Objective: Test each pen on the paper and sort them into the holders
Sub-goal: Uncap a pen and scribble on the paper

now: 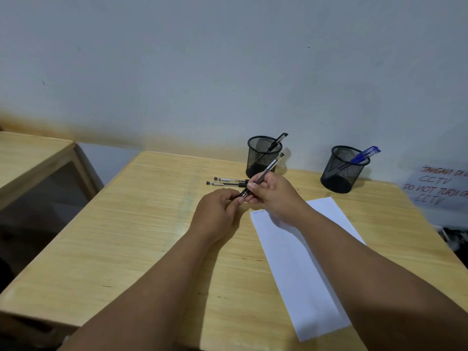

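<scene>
My right hand (272, 196) grips a clear-barrelled black pen (268, 169) that slants up towards the wall. My left hand (219, 210) pinches the pen's lower end, its cap hidden between the fingers. Two more black pens (225, 181) lie side by side on the wooden table (141, 224), just beyond my hands. A white sheet of paper (298, 264) with small scribbles at its top corner lies under my right forearm. The left mesh holder (262, 158) contains one black pen. The right mesh holder (342, 169) contains blue pens.
A second wooden table (33, 158) stands to the left across a gap. A handwritten paper sign (438, 188) about CCTV leans at the right by the wall. The wall runs directly behind both holders.
</scene>
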